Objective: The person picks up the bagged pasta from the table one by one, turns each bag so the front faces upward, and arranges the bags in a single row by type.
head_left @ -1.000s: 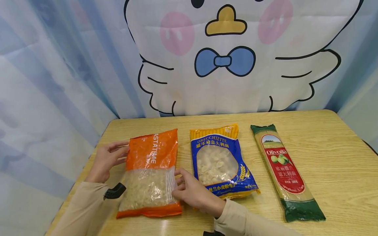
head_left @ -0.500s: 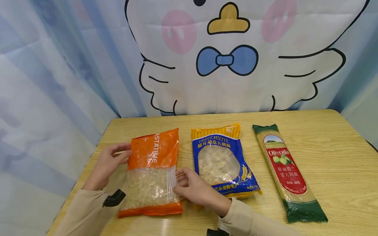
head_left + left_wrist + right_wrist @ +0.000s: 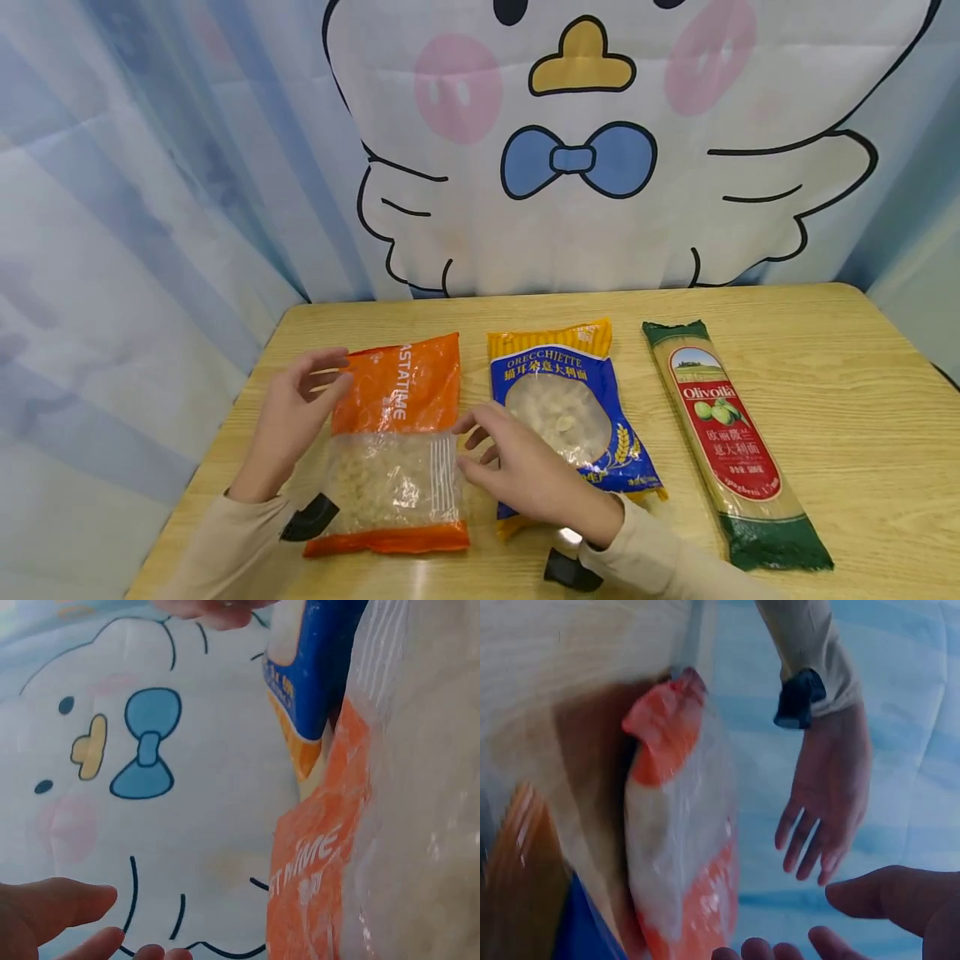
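An orange and clear bag of pasta (image 3: 393, 475) lies flat at the left of the table. Above its left edge hovers my left hand (image 3: 296, 417), fingers slightly bent around nothing. My right hand (image 3: 528, 471) hangs over the gap between that bag and a blue and yellow bag of orecchiette (image 3: 558, 408), hiding part of the latter. Its thumb and fingers are apart. In the right wrist view, the left hand (image 3: 832, 787) stands off from the orange bag (image 3: 682, 825), with air between them. The left wrist view has the thumb (image 3: 67, 904) away from the bag too.
A long green-ended pack of spaghetti (image 3: 727, 442) lies slanted at the right of the wooden table (image 3: 847, 392). Behind the table hangs a curtain (image 3: 577, 233) with a cartoon bird. Dark bands sit at both wrists.
Both hands have come up off the sides of the orange pasta bag. The right hand has shifted right, over the orecchiette bag's edge. The bags keep their places on the table.
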`<state>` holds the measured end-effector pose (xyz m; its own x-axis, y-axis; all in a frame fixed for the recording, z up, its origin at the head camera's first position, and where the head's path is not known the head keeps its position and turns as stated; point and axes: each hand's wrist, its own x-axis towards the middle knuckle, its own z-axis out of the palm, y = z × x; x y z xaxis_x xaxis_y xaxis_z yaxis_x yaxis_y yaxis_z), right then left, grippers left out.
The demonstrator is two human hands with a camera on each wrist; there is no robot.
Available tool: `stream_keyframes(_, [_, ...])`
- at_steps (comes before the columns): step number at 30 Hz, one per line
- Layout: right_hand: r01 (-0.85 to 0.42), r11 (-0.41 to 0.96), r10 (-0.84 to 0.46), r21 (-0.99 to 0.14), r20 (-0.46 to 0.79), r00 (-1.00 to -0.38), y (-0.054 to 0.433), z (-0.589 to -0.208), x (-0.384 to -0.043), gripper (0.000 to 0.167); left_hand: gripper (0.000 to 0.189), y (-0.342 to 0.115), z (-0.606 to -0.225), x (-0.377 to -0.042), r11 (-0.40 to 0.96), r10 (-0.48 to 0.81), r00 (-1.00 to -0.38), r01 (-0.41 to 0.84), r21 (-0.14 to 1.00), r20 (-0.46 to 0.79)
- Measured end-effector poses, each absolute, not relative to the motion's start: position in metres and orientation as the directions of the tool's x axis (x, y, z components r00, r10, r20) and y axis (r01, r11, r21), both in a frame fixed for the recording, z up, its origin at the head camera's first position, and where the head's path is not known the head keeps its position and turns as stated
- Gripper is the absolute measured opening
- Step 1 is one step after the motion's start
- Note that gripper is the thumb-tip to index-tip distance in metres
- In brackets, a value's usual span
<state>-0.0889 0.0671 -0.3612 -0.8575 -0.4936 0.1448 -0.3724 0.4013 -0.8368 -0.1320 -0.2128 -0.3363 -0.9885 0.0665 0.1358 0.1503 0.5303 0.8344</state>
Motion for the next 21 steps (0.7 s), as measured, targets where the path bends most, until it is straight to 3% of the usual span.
stream_keyframes(4, [-0.554, 0.559, -0.485, -0.617, 0.299, -0.822, 0.077, -0.354, -0.092, 0.027, 0.038, -0.195, -0.337, -0.128, 0.606, 0.103, -0.950, 0.295, 0.739, 0.296])
stream_keyframes(8, [-0.623, 0.661, -0.473, -0.418, 0.413, -0.779, 0.086, -0.350, -0.095, 0.031, 0.035, -0.177, -0.336, -0.124, 0.653, 0.164, -0.881, 0.434, 0.620, 0.445])
stream_keyframes(14, [-0.649, 0.674, -0.490, -0.352, 0.444, -0.750, 0.105, -0.347, -0.098, 0.035, 0.030, -0.155, -0.338, -0.116, 0.701, 0.255, -0.804, 0.536, 0.469, 0.537])
stream_keyframes(21, [-0.587, 0.732, -0.447, -0.346, 0.406, -0.797, 0.137, -0.348, -0.093, 0.043, 0.049, -0.137, -0.342, -0.107, 0.771, 0.367, -0.805, 0.543, 0.331, 0.465])
